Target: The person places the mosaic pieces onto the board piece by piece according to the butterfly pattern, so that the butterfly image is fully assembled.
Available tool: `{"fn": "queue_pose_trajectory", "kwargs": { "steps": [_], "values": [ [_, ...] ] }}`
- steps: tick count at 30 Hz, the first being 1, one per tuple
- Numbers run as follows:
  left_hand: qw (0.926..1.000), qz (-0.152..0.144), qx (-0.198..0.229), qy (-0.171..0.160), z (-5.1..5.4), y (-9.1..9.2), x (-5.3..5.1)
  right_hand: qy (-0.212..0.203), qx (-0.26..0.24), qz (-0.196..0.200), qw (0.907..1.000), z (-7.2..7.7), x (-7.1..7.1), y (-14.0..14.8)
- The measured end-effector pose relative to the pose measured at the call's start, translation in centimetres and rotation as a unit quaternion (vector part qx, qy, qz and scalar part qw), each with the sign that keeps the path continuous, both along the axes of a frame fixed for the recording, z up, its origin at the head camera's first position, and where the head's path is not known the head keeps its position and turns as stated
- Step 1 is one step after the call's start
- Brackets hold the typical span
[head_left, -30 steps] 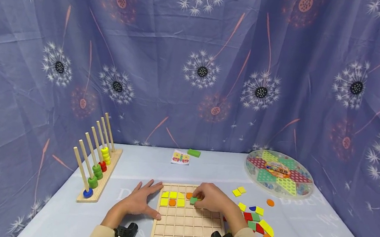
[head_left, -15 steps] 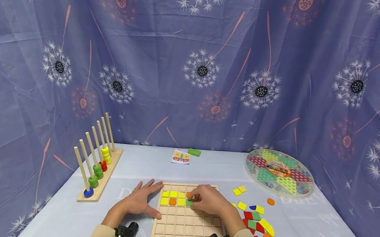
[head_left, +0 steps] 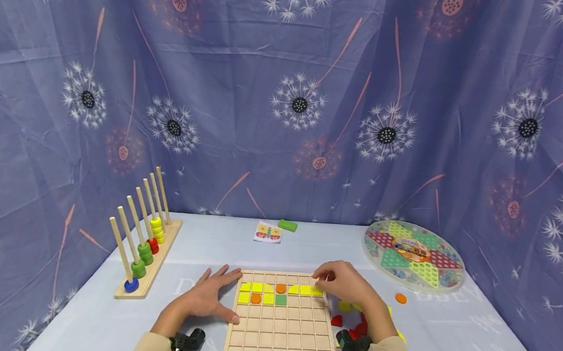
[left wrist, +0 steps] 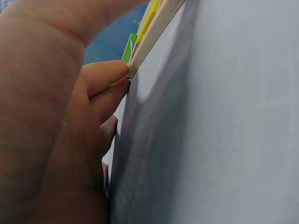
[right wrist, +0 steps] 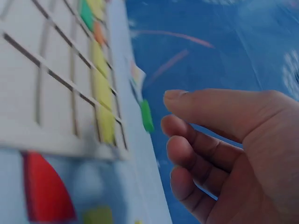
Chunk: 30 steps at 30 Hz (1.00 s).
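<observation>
My left hand (head_left: 204, 300) lies at the left edge of a wooden grid board (head_left: 284, 338), fingers stretched out; in the left wrist view its fingertips (left wrist: 122, 71) touch the board's corner. Above the board's upper right corner is my right hand (head_left: 349, 284). The right wrist view shows this hand (right wrist: 261, 140) with loosely bent fingers and nothing between them. In the grid's upper rows sit yellow tiles (head_left: 257, 287), an orange disc (head_left: 281, 288), another orange disc (head_left: 256, 299) and a green square tile (head_left: 280, 300). Rightmost is a yellow run (head_left: 305, 290).
Loose red pieces (head_left: 352, 345) lie right of the board, partly behind my right arm. Farther right are an orange disc (head_left: 400, 298) and a round Chinese checkers board (head_left: 410, 257). A pattern card (head_left: 268, 233) and green block (head_left: 287, 225) lie behind; a peg stand (head_left: 163, 249) stands left.
My right hand has set the green tile into a grid cell, let go and moved right to the board's upper right corner, uncovering the yellow run. My left hand has stayed put.
</observation>
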<state>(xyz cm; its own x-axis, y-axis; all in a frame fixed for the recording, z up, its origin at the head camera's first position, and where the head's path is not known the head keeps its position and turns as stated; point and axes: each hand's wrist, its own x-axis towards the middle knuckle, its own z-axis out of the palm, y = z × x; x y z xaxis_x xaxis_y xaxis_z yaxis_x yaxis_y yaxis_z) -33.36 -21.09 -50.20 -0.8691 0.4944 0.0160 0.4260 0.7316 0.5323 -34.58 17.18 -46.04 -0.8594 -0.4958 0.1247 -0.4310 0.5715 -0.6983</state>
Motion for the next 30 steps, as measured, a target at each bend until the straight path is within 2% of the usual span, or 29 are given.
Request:
{"fn": "queue_pose_trajectory", "kwargs": {
  "steps": [7, 10, 14, 19, 24, 30],
  "values": [
    [0.9998, 0.001, -0.008, 0.019, 0.1, 0.1, 0.0, -0.005, -0.035, -0.102, 0.9941, -0.6, -0.5, 3.6],
    [0.9997, 0.001, -0.006, 0.022, 0.1, 0.2, 0.0, -0.004, -0.020, -0.138, 0.9903, -1.5, -0.7, 4.5],
    [0.9998, -0.002, -0.007, 0.019, -0.1, 0.1, 0.0, 0.001, 0.009, -0.164, 0.9864, -2.7, -1.1, 5.3],
    [0.9999, -0.002, -0.004, 0.016, -0.1, 0.1, 0.1, 0.005, 0.028, -0.186, 0.9821, -3.7, -1.3, 5.9],
    [0.9999, -0.002, 0.005, 0.015, 0.2, 0.2, 0.2, -0.018, 0.034, -0.206, 0.9779, -3.7, -1.4, 6.0],
    [0.9999, -0.002, 0.000, 0.015, 0.2, 0.2, 0.2, -0.034, 0.025, -0.182, 0.9825, -3.5, -1.0, 6.5]
  ]
}}
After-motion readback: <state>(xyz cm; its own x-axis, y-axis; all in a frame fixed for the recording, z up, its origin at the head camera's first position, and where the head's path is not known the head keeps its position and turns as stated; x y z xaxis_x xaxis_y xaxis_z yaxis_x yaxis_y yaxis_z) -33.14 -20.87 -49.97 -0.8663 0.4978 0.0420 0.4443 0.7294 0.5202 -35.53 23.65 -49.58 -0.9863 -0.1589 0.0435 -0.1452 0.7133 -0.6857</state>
